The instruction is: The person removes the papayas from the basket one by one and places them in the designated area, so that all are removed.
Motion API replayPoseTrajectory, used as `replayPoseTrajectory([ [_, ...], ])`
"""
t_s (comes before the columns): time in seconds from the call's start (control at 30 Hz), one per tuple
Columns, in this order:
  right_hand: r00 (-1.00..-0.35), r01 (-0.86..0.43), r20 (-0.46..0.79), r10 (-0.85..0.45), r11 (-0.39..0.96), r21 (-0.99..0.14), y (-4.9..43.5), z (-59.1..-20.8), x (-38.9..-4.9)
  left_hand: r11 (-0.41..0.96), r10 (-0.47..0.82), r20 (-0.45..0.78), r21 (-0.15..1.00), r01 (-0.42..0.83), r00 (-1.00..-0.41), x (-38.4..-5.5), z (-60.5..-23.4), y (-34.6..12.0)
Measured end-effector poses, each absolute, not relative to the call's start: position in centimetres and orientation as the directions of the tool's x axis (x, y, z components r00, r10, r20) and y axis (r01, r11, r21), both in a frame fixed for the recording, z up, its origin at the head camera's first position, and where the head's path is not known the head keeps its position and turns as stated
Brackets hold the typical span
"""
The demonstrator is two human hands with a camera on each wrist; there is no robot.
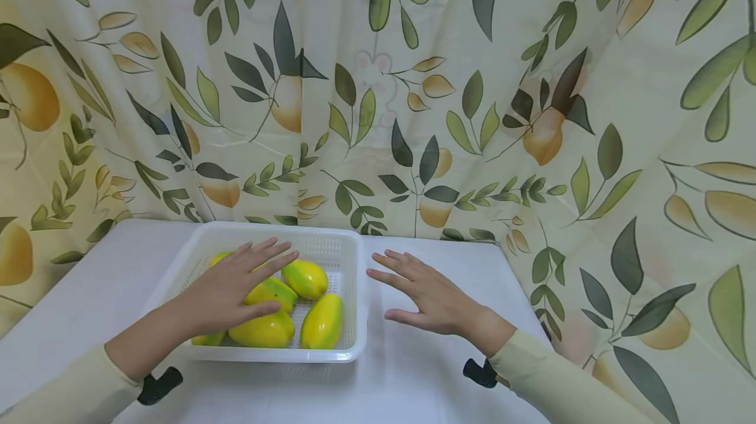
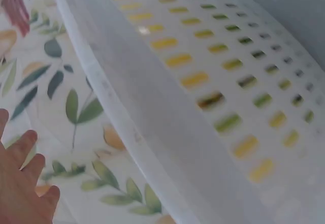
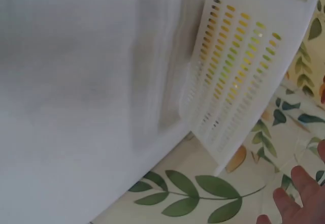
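A white plastic basket [image 1: 331, 355] with slotted walls stands on the table, and several yellow-green mangoes [image 1: 321, 322] lie in it. Over the basket's left part hovers my left hand [image 1: 227, 289], fingers spread and straight, hiding some of the fruit beneath. My right hand [image 1: 434, 296] is held in the air just right of the basket, its fingers extended and apart from the rim. Neither hand holds anything. In the left wrist view, mango colours show through the slots of the basket wall [image 2: 147, 87]; the right wrist view shows the slotted basket side [image 3: 238, 82] too.
A white cloth covers the table [image 1: 437, 384], which extends to both sides of the basket. Behind and to the right hangs a curtain [image 1: 413, 102] printed with leaves and fruit. Each wrist carries a small black device [image 1: 159, 386].
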State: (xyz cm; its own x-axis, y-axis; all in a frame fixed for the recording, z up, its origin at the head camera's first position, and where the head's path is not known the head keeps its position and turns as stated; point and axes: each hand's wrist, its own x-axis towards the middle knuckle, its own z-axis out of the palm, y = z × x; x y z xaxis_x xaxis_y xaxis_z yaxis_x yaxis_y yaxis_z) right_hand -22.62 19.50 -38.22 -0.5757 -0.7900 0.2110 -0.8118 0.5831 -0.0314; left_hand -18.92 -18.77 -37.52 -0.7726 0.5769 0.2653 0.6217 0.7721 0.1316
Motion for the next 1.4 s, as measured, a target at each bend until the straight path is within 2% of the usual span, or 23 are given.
replayPoseTrajectory([
  [0.17,-0.588,-0.804,0.211,-0.781,0.592,-0.052,18.4,-38.4,-22.7,0.820,0.497,0.277,0.160,0.550,-0.822,-18.5,-37.4,-21.0],
  [0.7,-0.561,-0.827,0.214,-0.800,0.553,-0.104,15.1,-39.0,-23.2,0.880,0.337,0.346,0.214,0.424,-0.875,-17.2,-38.1,-26.5],
  [1.1,-0.551,-0.834,0.202,-0.810,0.527,-0.164,13.3,-39.7,-23.2,0.904,0.202,0.264,0.320,0.284,-0.943,-16.6,-39.2,-29.6],
  [1.4,-0.553,-0.827,0.139,-0.821,0.522,-0.210,12.2,-39.9,-23.3,0.910,0.147,0.285,0.337,0.242,-0.947,-16.4,-40.5,-31.4],
])
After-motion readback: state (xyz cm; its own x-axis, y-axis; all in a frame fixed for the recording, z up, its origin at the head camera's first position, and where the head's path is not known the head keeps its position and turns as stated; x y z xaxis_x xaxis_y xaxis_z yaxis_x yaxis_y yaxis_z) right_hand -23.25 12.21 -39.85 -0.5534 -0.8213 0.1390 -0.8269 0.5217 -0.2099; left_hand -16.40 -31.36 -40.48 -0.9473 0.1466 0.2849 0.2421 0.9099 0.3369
